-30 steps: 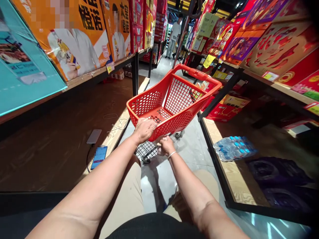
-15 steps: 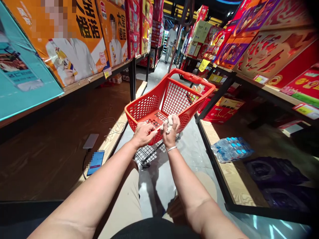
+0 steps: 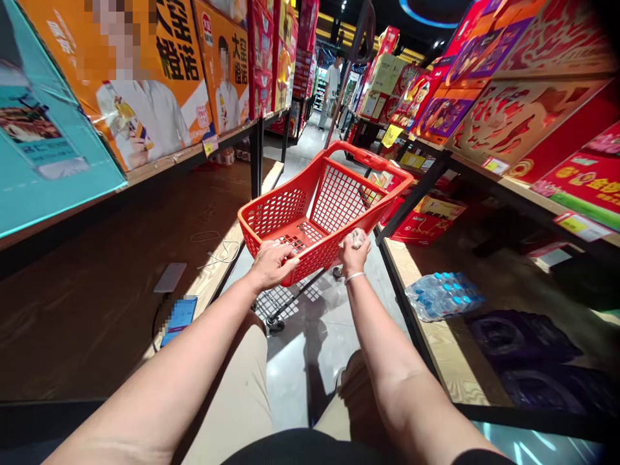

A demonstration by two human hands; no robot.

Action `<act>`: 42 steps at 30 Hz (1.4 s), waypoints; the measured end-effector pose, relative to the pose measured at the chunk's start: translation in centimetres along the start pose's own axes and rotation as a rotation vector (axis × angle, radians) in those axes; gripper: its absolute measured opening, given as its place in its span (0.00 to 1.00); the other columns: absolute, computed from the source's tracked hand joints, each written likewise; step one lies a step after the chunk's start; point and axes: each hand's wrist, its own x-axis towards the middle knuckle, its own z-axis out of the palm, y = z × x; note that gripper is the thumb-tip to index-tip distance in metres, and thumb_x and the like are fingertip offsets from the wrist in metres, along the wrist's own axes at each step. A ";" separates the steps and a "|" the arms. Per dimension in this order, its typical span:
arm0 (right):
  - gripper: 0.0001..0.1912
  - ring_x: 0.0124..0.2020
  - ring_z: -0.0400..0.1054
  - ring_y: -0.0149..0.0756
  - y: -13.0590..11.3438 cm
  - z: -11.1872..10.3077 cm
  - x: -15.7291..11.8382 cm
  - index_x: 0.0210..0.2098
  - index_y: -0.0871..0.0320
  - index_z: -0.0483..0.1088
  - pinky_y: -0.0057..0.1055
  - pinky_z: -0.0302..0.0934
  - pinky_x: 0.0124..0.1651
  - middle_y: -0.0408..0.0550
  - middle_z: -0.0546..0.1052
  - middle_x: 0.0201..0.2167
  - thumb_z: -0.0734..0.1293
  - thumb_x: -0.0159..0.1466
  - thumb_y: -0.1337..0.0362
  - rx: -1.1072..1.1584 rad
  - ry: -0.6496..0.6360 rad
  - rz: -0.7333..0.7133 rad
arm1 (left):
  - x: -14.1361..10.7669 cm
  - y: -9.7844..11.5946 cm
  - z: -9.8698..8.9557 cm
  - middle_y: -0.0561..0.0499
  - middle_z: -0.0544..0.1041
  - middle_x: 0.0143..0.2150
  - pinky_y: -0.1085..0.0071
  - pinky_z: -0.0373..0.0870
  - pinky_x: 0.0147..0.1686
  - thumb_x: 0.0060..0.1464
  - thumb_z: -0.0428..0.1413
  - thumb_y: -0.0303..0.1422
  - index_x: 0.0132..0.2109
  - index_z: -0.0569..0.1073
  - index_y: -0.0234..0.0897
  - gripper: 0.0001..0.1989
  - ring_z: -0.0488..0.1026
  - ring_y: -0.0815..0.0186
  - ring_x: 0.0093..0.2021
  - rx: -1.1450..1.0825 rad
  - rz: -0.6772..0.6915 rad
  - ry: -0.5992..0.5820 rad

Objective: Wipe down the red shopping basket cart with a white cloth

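Note:
A red shopping cart (image 3: pixel 334 194) with perforated sides stands in the aisle in front of me, its basket holding nothing that I can see. My left hand (image 3: pixel 272 263) is closed over the near rim of the cart, fingers on top and thumb pointing right. My right hand (image 3: pixel 354 250) is at the cart's near right side, its fingers curled around a crumpled whitish cloth (image 3: pixel 358 238). A light band circles my right wrist.
Shelves with orange drink cartons (image 3: pixel 145 97) line the left; red gift boxes (image 3: pixel 426 216) line the right. A phone (image 3: pixel 180 318) and a power bank (image 3: pixel 170 278) lie on the lower left shelf. Bottled water (image 3: pixel 443 295) sits lower right. A person (image 3: pixel 332 84) stands far down the aisle.
My right hand has moved right along the cart, away from my left hand, with the whitish cloth still in it. My left hand has shifted slightly left and down.

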 end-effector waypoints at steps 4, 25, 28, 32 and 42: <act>0.35 0.64 0.59 0.40 -0.9 0.9 -1.5 0.64 0.58 0.54 0.40 0.56 0.67 0.58 0.58 0.64 0.62 0.57 0.66 -0.022 -0.080 -0.192 | 0.0 0.2 0.1 0.50 0.77 0.31 0.58 0.61 0.49 0.59 0.49 0.44 0.32 0.71 0.39 0.15 0.72 0.59 0.37 0.010 0.000 0.015; 0.12 0.43 0.68 0.40 -17.2 -0.8 -4.3 0.46 0.51 0.72 0.32 0.53 0.42 0.44 0.79 0.44 0.64 0.64 0.60 -0.826 -1.019 -0.815 | -0.3 -0.6 0.8 0.48 0.78 0.32 0.59 0.63 0.47 0.58 0.54 0.44 0.34 0.73 0.38 0.14 0.72 0.58 0.38 0.025 0.091 0.117; 0.10 0.39 0.67 0.38 -16.7 -0.9 -2.1 0.43 0.52 0.73 0.31 0.51 0.41 0.45 0.79 0.41 0.62 0.67 0.58 -0.872 -1.011 -0.846 | -0.5 -1.0 0.3 0.49 0.77 0.31 0.60 0.62 0.46 0.62 0.52 0.43 0.32 0.74 0.38 0.15 0.72 0.60 0.37 -0.002 0.083 0.098; 0.17 0.44 0.66 0.44 -14.9 -2.4 7.7 0.43 0.53 0.76 0.34 0.52 0.42 0.50 0.79 0.46 0.59 0.71 0.52 -1.172 -0.705 -0.582 | -1.1 -1.7 -0.4 0.50 0.77 0.31 0.61 0.62 0.47 0.64 0.50 0.43 0.32 0.74 0.38 0.18 0.71 0.62 0.37 -0.042 0.084 0.074; 0.16 0.52 0.61 0.50 -13.3 -2.6 6.6 0.51 0.53 0.73 0.40 0.55 0.48 0.54 0.75 0.52 0.61 0.68 0.57 -1.092 -0.477 -0.541 | -0.7 -2.2 -2.1 0.46 0.80 0.43 0.52 0.61 0.56 0.59 0.47 0.35 0.46 0.75 0.38 0.15 0.73 0.55 0.45 0.124 0.007 0.053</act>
